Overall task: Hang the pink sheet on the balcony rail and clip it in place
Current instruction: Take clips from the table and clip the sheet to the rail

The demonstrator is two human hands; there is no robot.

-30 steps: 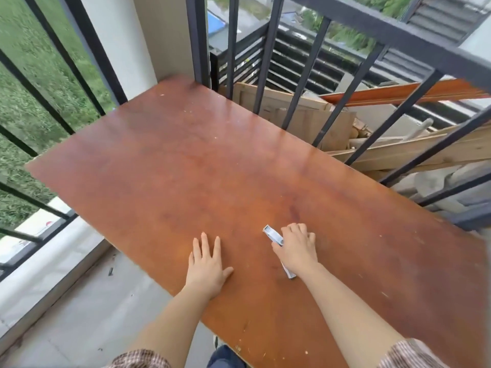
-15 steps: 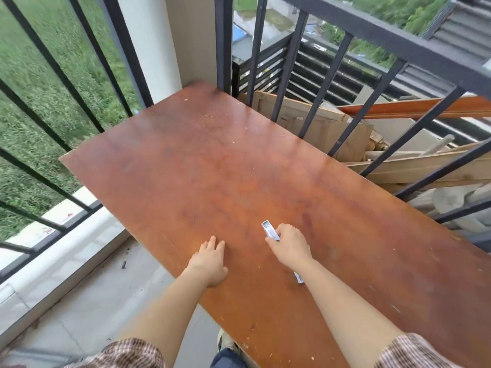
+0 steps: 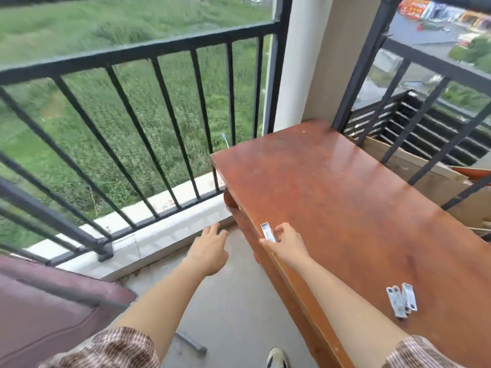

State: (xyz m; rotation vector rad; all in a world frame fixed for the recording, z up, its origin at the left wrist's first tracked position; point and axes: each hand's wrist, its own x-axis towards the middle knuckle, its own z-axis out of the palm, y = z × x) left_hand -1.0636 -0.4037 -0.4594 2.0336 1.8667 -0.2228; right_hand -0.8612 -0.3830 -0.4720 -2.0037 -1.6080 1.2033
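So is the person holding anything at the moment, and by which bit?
Yes. The right hand pinches a white clip by its near end, and the far end sticks out past the fingers. The left hand is open and holds nothing.

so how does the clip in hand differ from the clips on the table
The held clip is single, pinched by the right hand at the table edge; the spare clips lie loose in a bunch. The held clip is farther away than the spare clips. All look slim, whitish.

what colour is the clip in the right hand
White. The clip, pinched by the right hand, shows best in the head view.
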